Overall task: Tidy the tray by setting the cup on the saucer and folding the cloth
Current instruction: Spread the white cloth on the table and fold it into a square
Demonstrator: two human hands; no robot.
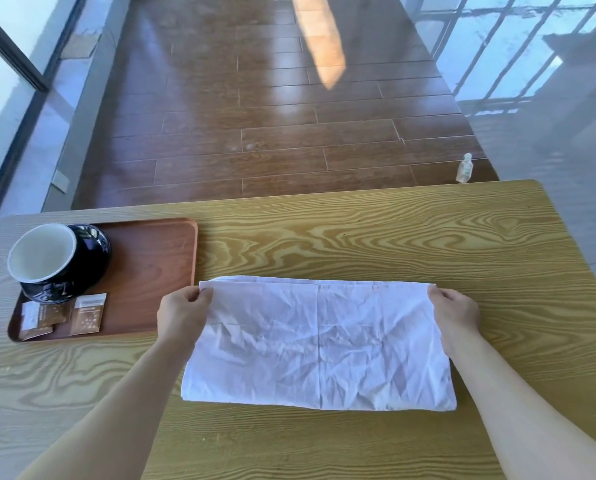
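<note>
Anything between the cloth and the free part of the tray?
Nothing visible. The cloth lies on the table just right of the tray, both hands pinching its far corners. The tray's right half is bare; cup, saucer and sachets sit on its left side.

Two bare forearms are showing from the lower edge, one at each side. No sleeves are covering them up to where the frame is cutting them off. The left hand [183, 311] and right hand [455, 311] are wearing no gloves, rings, watch or bracelets. Fingernails are showing short and unpainted.
</note>
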